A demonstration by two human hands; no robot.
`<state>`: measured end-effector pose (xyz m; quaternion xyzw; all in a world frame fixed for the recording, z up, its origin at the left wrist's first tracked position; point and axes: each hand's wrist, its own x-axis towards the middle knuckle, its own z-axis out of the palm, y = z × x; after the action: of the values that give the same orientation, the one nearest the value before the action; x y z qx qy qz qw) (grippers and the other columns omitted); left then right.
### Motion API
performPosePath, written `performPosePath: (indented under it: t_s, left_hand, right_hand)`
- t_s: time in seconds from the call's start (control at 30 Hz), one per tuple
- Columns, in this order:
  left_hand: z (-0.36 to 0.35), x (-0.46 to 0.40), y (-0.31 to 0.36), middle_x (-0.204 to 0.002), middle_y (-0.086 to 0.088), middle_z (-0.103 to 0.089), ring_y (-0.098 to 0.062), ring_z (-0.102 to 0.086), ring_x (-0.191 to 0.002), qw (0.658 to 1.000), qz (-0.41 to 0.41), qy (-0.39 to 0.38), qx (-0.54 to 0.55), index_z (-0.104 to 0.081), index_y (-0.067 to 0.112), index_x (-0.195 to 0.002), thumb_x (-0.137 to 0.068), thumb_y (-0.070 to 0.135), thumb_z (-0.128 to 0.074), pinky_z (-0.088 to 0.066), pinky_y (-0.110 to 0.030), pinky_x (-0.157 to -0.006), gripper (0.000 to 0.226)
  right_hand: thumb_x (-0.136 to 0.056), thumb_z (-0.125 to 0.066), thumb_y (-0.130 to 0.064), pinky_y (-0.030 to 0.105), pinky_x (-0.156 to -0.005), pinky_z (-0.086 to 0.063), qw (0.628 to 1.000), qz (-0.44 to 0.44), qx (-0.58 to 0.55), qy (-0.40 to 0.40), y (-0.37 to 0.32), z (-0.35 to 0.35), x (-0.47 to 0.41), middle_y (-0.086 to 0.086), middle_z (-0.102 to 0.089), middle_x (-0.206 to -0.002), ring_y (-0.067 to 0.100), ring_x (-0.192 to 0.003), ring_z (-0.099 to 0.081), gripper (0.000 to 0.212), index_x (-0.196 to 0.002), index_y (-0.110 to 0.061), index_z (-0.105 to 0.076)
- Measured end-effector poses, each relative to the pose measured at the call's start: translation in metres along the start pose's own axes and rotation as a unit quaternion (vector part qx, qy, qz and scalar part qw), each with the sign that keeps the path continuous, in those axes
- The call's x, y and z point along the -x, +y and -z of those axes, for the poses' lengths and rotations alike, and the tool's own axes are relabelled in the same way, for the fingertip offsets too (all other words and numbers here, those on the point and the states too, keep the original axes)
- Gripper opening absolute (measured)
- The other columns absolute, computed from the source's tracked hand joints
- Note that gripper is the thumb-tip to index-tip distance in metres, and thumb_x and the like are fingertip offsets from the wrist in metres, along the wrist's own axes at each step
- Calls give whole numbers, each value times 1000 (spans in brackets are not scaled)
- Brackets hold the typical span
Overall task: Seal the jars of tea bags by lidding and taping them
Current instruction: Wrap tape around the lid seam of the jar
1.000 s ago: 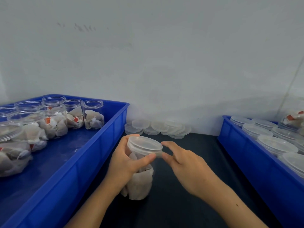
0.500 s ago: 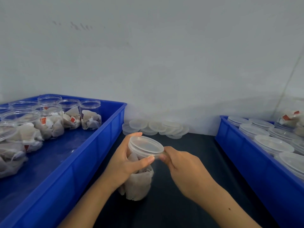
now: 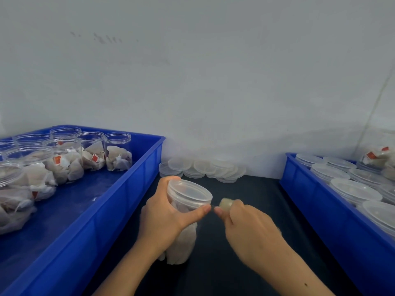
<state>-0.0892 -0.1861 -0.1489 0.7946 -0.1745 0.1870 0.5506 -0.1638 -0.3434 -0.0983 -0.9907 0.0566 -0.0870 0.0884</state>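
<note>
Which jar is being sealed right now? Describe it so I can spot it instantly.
Look at the dark tabletop between the two blue bins. There the left hand grips one jar of tea bags. Unlike the open jars in the left bin, it stands outside and wears a lid.

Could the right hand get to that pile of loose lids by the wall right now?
Probably not at once. The way to the loose lids looks free across the dark table, but the right hand already pinches a small tape roll beside the lidded jar, so its grip is taken.
</note>
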Motion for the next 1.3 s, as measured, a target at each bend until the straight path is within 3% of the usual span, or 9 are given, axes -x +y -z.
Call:
performPosePath:
  t_s: [0.13, 0.33, 0.6, 0.87, 0.93, 1.07, 1.17, 1.23, 1.3]
  left_hand:
    - [2, 2, 2, -99, 25, -60, 7, -56, -96, 1000, -7, 15, -2, -46, 42, -115, -42, 84, -69, -46, -17, -77, 87]
    - [-2, 9, 9, -95, 27, -58, 18, -52, -93, 997, -49, 51, -38, -45, 41, -113, -42, 82, -65, -40, 0, -70, 84]
    - [-7, 15, 15, -96, 30, -55, 21, -49, -95, 995, -53, 67, -51, -46, 36, -116, -41, 80, -68, -38, -1, -68, 91]
    - [-10, 15, 19, -93, 32, -52, 21, -50, -87, 992, -71, 68, -81, -45, 34, -116, -42, 74, -72, -36, -6, -70, 88]
    - [-10, 16, 20, -94, 31, -52, 16, -52, -85, 992, -70, 66, -80, -45, 34, -117, -41, 75, -69, -37, -7, -71, 89]
    - [-11, 15, 25, -96, 24, -52, 2, -53, -84, 991, -79, 62, -90, -48, 26, -119, -44, 64, -77, -42, -13, -70, 89]
    - [-10, 29, 26, -94, 23, -61, 5, -60, -84, 994, -85, 10, -61, -48, 36, -116, -42, 68, -76, -49, -15, -71, 86]
    - [-15, 43, 31, -97, 28, -65, 10, -62, -87, 996, -74, -49, -32, -47, 46, -113, -39, 71, -76, -49, -10, -70, 84]
    - [-17, 39, 30, -99, 30, -61, 10, -59, -93, 997, -62, -41, -37, -40, 52, -112, -39, 72, -76, -47, -10, -77, 84]
  right_hand:
    - [-102, -26, -46, 21, -53, -35, 999, 16, -33, 9, 3, -2, -3, -5, -51, -73, 8, -60, -45, 34, -92, -18, -42]
    - [-103, -27, -45, 23, -50, -34, 997, -25, -59, 52, -3, -17, -10, -6, -53, -72, 8, -59, -47, 33, -80, -24, -38]
    - [-103, -24, -41, 25, -50, -29, 995, -53, -76, 43, -5, -24, -13, -7, -50, -74, 7, -61, -44, 36, -70, -28, -29]
    - [-103, -28, -30, 27, -54, -31, 992, -71, -101, 27, -2, -28, -18, -5, -47, -77, 9, -63, -42, 26, -84, -18, -41]
    - [-102, -29, -29, 28, -57, -33, 989, -89, -118, 10, 0, -27, -22, -4, -48, -79, 12, -66, -44, 23, -87, -17, -43]
    - [-100, -31, -27, 29, -55, -33, 983, -112, -148, 3, 3, -35, -27, -3, -49, -79, 14, -68, -45, 27, -75, -22, -39]
    - [-98, -35, -25, 33, -61, -39, 984, -109, -137, 22, 19, -35, -39, 0, -53, -81, 23, -78, -56, 26, -74, -21, -44]
    - [-101, -34, -23, 36, -70, -44, 974, -162, -150, 60, 52, -23, -49, 8, -59, -87, 30, -87, -59, 30, -79, -16, -52]
    - [-105, -31, -32, 37, -66, -43, 957, -184, -201, 101, 77, -21, -52, 9, -58, -76, 24, -70, -56, 43, -73, -11, -52]
